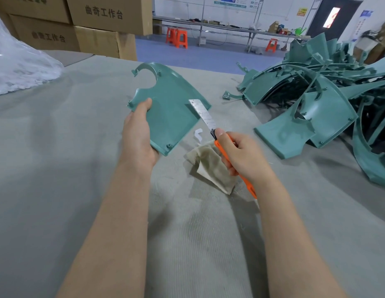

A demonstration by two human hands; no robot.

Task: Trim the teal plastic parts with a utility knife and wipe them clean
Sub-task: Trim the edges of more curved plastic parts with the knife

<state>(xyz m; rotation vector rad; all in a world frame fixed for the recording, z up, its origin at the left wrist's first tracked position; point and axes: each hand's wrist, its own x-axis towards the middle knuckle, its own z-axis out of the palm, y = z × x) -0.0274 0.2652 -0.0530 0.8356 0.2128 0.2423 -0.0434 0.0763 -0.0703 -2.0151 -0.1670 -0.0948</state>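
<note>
Status from my feed: left hand [138, 134] clamps curved teal plastic panel with a round cut-out [172, 108] by its near-left edge, thumb on the inner face, fingers hidden behind. Panel is lifted off grey felt-covered table [58, 147] and tilted toward the camera, I'd guess to present its right edge to the blade.

Right hand [243, 155] is wrapped round orange-handled utility knife [203, 114], thumb up at the slider end. Segmented blade is run far out and lies across the panel's right edge. I can't tell if it's cutting or just touching.

Beige wiping cloth [208, 166] hangs just below-right of the panel, under the knife hand. It looks pinched along with the handle, probably kept ready for the wipe, but I'm not certain.

Small white scrap [198, 134] sits on the felt just below the panel's right corner. Heap of more teal parts [316, 93] lies well right of the panel.

My read: trimming step, wipe not yet done. That much exposed blade is a snap/slip risk.
</note>
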